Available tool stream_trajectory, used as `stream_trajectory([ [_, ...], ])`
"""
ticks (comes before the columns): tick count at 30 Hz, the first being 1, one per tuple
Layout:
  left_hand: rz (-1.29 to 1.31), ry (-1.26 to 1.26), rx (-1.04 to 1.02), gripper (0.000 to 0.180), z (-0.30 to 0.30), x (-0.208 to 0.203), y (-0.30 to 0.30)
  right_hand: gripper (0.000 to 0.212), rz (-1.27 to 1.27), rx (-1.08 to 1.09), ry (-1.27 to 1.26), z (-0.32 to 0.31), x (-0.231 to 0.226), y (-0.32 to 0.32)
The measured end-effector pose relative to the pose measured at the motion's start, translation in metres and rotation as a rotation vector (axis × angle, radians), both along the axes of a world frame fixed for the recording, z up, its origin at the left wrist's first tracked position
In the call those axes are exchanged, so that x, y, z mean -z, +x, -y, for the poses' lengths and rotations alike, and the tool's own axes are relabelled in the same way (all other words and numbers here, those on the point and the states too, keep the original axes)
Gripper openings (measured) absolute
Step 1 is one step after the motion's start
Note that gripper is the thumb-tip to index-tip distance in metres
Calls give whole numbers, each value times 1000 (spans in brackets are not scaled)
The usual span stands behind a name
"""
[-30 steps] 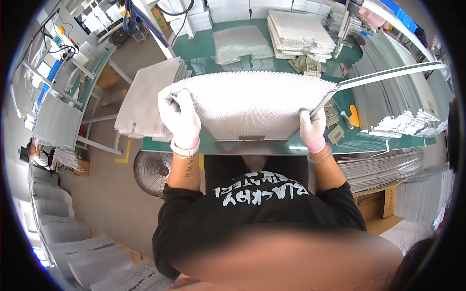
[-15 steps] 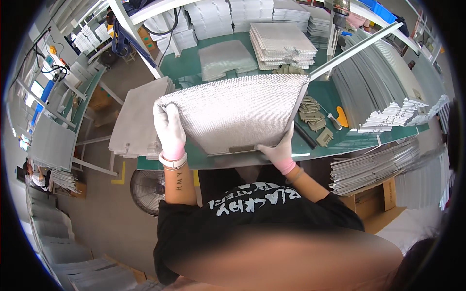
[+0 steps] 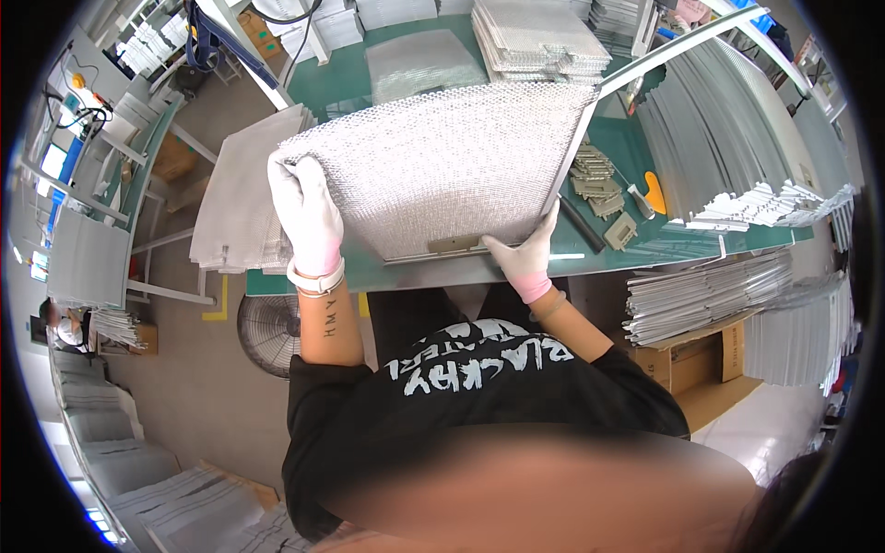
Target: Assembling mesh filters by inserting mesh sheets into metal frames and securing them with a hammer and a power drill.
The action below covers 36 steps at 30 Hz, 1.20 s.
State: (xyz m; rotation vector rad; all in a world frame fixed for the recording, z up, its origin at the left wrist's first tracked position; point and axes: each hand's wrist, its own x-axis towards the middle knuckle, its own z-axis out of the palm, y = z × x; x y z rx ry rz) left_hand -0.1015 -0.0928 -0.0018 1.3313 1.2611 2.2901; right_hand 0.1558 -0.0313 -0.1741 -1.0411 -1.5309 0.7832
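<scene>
I hold a silvery metal mesh filter panel point(image 3: 452, 170) tilted up in front of me, above the front edge of the green table point(image 3: 369, 276). My left hand point(image 3: 309, 207), in a white glove, is closed around the panel's left edge near its upper corner. At the lower right corner, my gloved right hand point(image 3: 522, 253) grips the panel, thumb on the near face. A pale metal frame strip point(image 3: 570, 161) runs along the right edge, and a long strip point(image 3: 687, 46) juts from the top right corner up to the right. A small dull plate point(image 3: 455, 243) sits at the panel's lower edge.
Mesh panels are stacked at the back point(image 3: 535, 41), and a panel pile point(image 3: 244, 189) stands left. On the right are upright panels point(image 3: 728, 138), grey-green plates point(image 3: 595, 180), an orange-yellow tool point(image 3: 654, 192) and a dark bar point(image 3: 581, 224). A floor fan point(image 3: 267, 334) and cardboard box point(image 3: 705, 373) stand below.
The panel appears higher and slightly further left in the picture, with both hands still on it. The whole view has shifted as well, the table and stacks sitting higher up.
</scene>
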Motion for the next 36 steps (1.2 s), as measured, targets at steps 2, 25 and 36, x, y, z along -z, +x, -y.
stream_trajectory([
  [2,-35,-28,-56,14,0,-3,2,129,5,-7,19,-1,4,4],
  [25,-178,193,437,25,41,10,-2,10,-399,-530,321,-34,-171,44],
  [36,-493,-500,1566,79,14,100,-24,14,-25,-992,517,30,-155,102],
])
